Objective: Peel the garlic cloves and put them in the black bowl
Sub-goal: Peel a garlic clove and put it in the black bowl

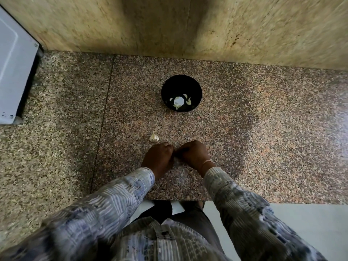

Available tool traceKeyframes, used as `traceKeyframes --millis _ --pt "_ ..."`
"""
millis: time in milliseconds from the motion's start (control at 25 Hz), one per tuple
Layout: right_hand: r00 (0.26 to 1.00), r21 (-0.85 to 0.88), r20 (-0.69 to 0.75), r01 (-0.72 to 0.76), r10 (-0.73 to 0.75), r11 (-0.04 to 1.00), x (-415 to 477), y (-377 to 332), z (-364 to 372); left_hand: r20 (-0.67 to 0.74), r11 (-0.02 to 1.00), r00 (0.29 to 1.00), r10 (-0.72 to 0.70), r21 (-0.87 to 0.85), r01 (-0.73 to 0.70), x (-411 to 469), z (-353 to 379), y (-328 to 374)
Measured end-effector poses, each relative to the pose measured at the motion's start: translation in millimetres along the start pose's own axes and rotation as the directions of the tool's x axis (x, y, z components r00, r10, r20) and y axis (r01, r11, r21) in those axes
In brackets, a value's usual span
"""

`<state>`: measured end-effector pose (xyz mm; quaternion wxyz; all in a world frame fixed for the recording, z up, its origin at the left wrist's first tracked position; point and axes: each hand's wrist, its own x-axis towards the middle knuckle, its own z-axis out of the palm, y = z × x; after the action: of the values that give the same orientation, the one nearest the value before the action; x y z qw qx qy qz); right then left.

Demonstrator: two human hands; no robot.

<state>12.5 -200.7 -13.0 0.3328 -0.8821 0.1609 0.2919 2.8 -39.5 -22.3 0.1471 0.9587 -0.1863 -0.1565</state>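
A black bowl (181, 85) stands on the speckled granite counter (263, 138) and holds several pale peeled garlic cloves (178, 101). Nearer to me lies a small whitish garlic piece with a pointed stem (154, 137). Just below it my left hand (159, 159) and my right hand (194, 154) meet with fingers curled, knuckles up. They pinch something small between them; it is hidden by the fingers, with a bit of pale skin showing under them. Both hands are well short of the bowl.
A white appliance (13, 72) stands at the far left against the tan stone wall (188, 25). The counter's front edge (282, 203) runs just below my wrists. A seam in the granite runs down left of my hands.
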Motion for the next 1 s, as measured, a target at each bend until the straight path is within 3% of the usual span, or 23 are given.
traceKeyframes --millis 160,520,680,840,1000 --pt "0.995 -0.027 -0.098 -0.034 0.031 0.999 -1.0 -4.4 0.9 0.023 1.0 1.0 0.0 0.001 0.0 0.3 1.3 -0.3" --pt "0.997 0.005 -0.07 0.035 -0.035 0.999 -3.9 -0.6 8.9 0.028 0.999 1.0 -0.002 -0.047 0.004 2.3 -0.5 -2.2" --pt "0.991 0.006 -0.126 -0.045 0.046 0.999 -1.7 -7.0 11.7 0.019 0.998 1.0 -0.005 -0.055 0.006 3.9 1.2 -3.7" --pt "0.997 -0.059 -0.063 -0.042 0.039 0.997 0.6 -6.7 5.3 0.003 0.999 1.0 0.004 -0.053 -0.004 3.2 1.9 -4.5" --pt "0.988 0.031 -0.147 -0.052 0.056 0.998 -2.0 -8.4 10.6 0.0 0.999 1.0 0.011 -0.038 -0.011 4.3 3.1 -4.1"
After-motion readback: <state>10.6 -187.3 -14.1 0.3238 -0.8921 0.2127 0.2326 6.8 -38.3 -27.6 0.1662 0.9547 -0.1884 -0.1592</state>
